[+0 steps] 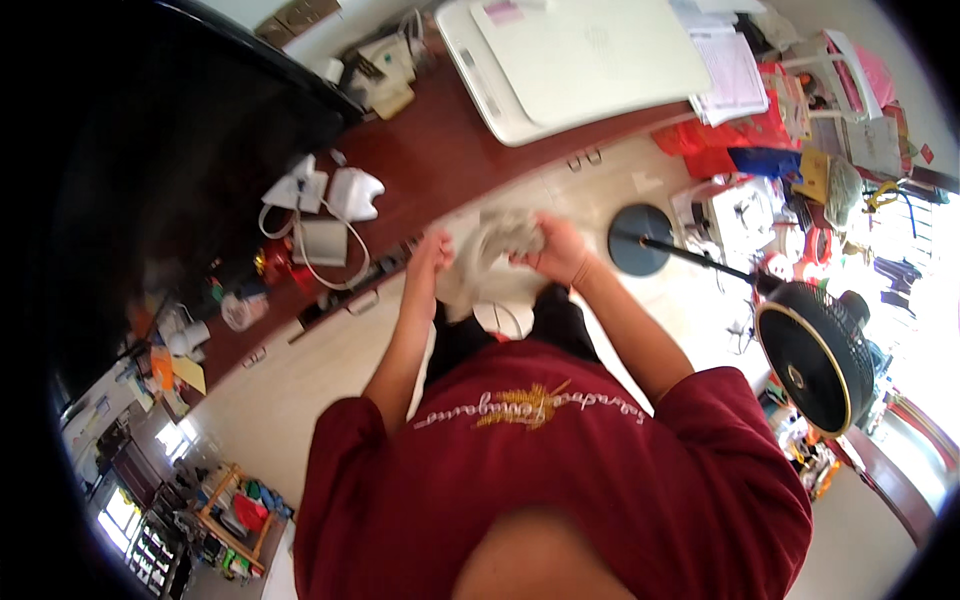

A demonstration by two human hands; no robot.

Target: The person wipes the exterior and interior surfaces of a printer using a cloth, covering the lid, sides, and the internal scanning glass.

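Note:
A crumpled beige-grey cloth (490,250), blurred by motion, hangs between my hands in front of my legs. My right hand (560,248) is closed on its upper right part, fingers curled into the folds. On the other side my left hand (430,258) has its fingers bent together at the cloth's left edge and pinches it there. The lower part of the cloth drops loosely over my dark trousers (565,318).
Ahead runs a dark red-brown desk (450,150) bearing a white printer (590,50), a large black screen (200,170) and a white device with cables (355,193). A black standing fan (815,355) with a round base (640,240) stands at right, near red bags (730,135).

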